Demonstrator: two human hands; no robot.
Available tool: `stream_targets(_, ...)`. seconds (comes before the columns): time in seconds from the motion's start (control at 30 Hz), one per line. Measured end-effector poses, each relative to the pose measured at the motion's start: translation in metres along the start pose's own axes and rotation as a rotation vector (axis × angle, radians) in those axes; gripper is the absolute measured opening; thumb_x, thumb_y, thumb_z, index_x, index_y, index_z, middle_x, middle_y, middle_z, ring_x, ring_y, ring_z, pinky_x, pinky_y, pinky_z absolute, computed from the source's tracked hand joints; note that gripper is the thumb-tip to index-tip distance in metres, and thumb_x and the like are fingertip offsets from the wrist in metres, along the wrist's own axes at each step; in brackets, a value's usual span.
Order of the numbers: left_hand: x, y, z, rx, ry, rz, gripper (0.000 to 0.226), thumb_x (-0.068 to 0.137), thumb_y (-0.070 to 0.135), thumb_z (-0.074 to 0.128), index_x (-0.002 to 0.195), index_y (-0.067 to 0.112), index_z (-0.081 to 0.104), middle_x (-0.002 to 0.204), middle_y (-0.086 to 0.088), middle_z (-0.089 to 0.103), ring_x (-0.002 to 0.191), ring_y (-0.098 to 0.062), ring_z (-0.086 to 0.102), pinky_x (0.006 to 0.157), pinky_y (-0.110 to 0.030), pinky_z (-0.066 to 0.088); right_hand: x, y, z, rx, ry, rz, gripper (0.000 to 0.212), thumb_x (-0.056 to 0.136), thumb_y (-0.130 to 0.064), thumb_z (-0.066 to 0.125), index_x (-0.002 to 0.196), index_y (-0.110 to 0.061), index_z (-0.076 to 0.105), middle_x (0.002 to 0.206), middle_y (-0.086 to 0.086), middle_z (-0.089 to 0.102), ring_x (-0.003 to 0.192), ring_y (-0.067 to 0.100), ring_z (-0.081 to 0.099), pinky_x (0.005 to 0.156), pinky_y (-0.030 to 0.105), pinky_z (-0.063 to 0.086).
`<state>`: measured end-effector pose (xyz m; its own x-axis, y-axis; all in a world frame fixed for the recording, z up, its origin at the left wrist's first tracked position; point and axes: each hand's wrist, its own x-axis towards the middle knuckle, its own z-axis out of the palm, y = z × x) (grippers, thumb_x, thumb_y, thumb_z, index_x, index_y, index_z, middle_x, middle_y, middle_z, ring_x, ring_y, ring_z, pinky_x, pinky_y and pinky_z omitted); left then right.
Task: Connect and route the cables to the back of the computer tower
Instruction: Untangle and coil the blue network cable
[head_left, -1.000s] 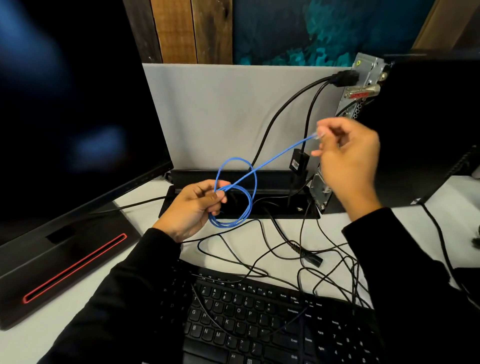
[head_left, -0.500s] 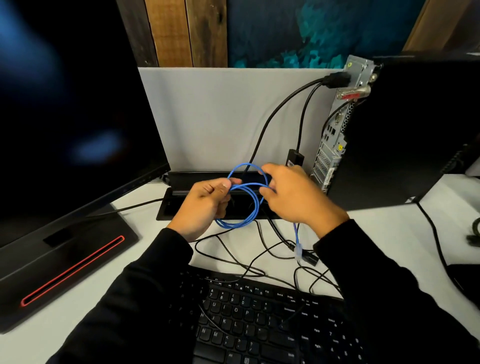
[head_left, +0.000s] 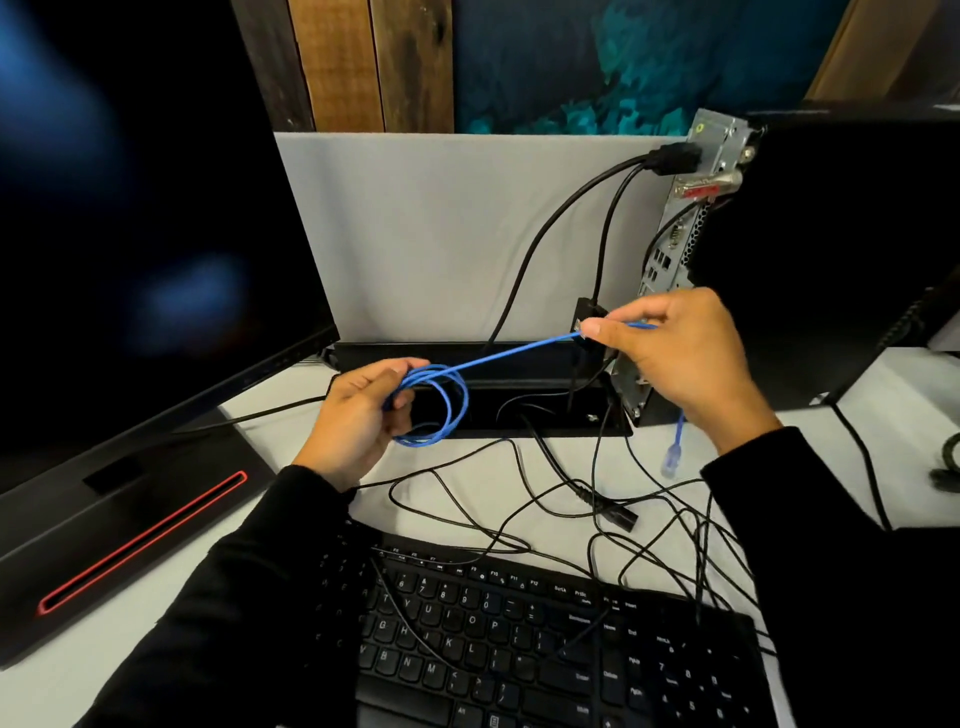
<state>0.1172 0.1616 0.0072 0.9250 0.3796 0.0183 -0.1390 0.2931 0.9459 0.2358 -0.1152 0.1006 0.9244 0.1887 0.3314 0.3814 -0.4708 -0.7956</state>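
Blue cable stretched between both hands; keyboard legends blurred.

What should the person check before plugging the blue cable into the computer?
1. Blue cable held: ok, the left hand grips the coil and the right hand pinches the strand.
2. Clear plug in the fingers: not ok, it dangles below the right hand.
3. Cable unwound: not ok, loops remain in the left hand.
4. Free network port on the computer tower's back panel: cannot tell, too small.
5. Black power cable seated at the top: ok.
6. Path clear: not ok, loose black wires tangle across the desk.
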Motion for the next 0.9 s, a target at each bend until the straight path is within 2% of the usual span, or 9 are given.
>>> stream_targets(0.13, 0.000, -0.004, 0.006, 0.036, -0.021, 0.080, 0.030, 0.106, 0.015, 0.047, 0.108, 0.008, 0.075, 0.064, 0.004, 0.035, 0.058, -0.010, 0.028, 0.054, -0.025, 0.023, -0.010, 0.006, 0.004, -0.095, -0.019, -0.051, 0.033, 0.086, -0.048, 0.078, 0.076, -0.016, 0.079, 0.057, 0.000, 0.062, 0.052, 0.012, 0.054, 0.055, 0.022, 0.044)
stream_targets(0.23, 0.001, -0.008, 0.004, 0.133, -0.031, 0.122, 0.024, 0.105, 0.009, 0.049, 0.113, 0.008, 0.073, 0.063, 0.004, 0.040, 0.058, -0.010, 0.033, 0.055, -0.024, 0.032, -0.018, 0.002, 0.010, -0.289, -0.161, -0.069, 0.036, 0.093, -0.043, 0.068, 0.072, -0.014, 0.073, 0.051, 0.001, 0.055, 0.052, 0.016, 0.052, 0.053, 0.018, 0.040)
stream_targets(0.3, 0.000, -0.010, 0.009, 0.206, -0.047, 0.149, 0.021, 0.102, 0.019, 0.054, 0.103, 0.015, 0.074, 0.063, 0.004, 0.041, 0.059, -0.012, 0.033, 0.056, -0.025, 0.034, -0.027, -0.011, 0.020, -0.298, -0.301, -0.077, 0.015, 0.089, -0.038, 0.071, 0.092, -0.024, 0.075, 0.060, -0.001, 0.066, 0.059, 0.011, 0.062, 0.060, 0.021, 0.048)
stream_targets(0.37, -0.001, -0.010, 0.021, 0.240, -0.070, 0.158, 0.020, 0.100, 0.029, 0.053, 0.089, 0.018, 0.067, 0.061, 0.004, 0.040, 0.057, -0.013, 0.032, 0.056, -0.026, 0.034, -0.035, -0.027, 0.035, -0.254, -0.403, -0.094, 0.034, 0.081, -0.048, 0.078, 0.109, -0.031, 0.072, 0.075, -0.001, 0.072, 0.075, 0.016, 0.068, 0.068, 0.025, 0.052)
stream_targets(0.43, -0.003, -0.007, 0.032, 0.237, -0.105, 0.154, 0.025, 0.103, 0.031, 0.049, 0.081, 0.019, 0.056, 0.062, 0.002, 0.038, 0.057, -0.014, 0.029, 0.055, -0.027, 0.032, -0.036, -0.041, 0.050, -0.201, -0.427, -0.109, 0.059, 0.071, -0.061, 0.083, 0.122, -0.033, 0.070, 0.090, -0.008, 0.071, 0.090, 0.013, 0.066, 0.072, 0.018, 0.049)
stream_targets(0.53, -0.004, -0.004, 0.038, 0.224, -0.173, 0.147, 0.034, 0.110, 0.025, 0.042, 0.078, 0.024, 0.054, 0.067, 0.002, 0.039, 0.056, -0.011, 0.031, 0.054, -0.024, 0.032, -0.027, -0.047, 0.072, -0.082, -0.505, -0.040, 0.082, 0.061, -0.056, 0.092, 0.131, -0.023, 0.065, 0.117, -0.009, 0.070, 0.108, 0.010, 0.066, 0.089, 0.023, 0.052)
stream_targets(0.63, -0.005, -0.005, 0.034, 0.152, -0.214, 0.126, 0.028, 0.107, 0.024, 0.044, 0.082, 0.019, 0.053, 0.066, 0.000, 0.035, 0.056, -0.012, 0.028, 0.056, -0.025, 0.031, -0.013, -0.036, 0.089, -0.031, -0.570, 0.057, 0.057, 0.061, -0.033, 0.091, 0.112, -0.020, 0.070, 0.091, 0.001, 0.077, 0.087, 0.016, 0.073, 0.088, 0.042, 0.060)
stream_targets(0.77, -0.004, -0.004, 0.025, 0.059, -0.281, 0.053, 0.019, 0.102, 0.019, 0.047, 0.091, 0.008, 0.057, 0.062, 0.002, 0.033, 0.054, -0.013, 0.028, 0.057, -0.028, 0.035, -0.005, -0.026, 0.093, -0.070, -0.596, -0.009, 0.007, 0.078, -0.018, 0.080, 0.082, -0.015, 0.074, 0.078, 0.019, 0.072, 0.066, 0.019, 0.062, 0.073, 0.043, 0.057)
stream_targets(0.9, 0.001, 0.004, 0.019, 0.031, -0.355, 0.001, 0.008, 0.093, 0.008, 0.056, 0.086, 0.004, 0.057, 0.067, -0.006, 0.042, 0.057, -0.018, 0.046, 0.066, -0.031, 0.047, -0.001, -0.018, 0.093, -0.105, -0.496, -0.098, 0.015, 0.089, -0.018, 0.072, 0.078, -0.010, 0.074, 0.072, 0.020, 0.068, 0.058, 0.015, 0.054, 0.060, 0.030, 0.049)
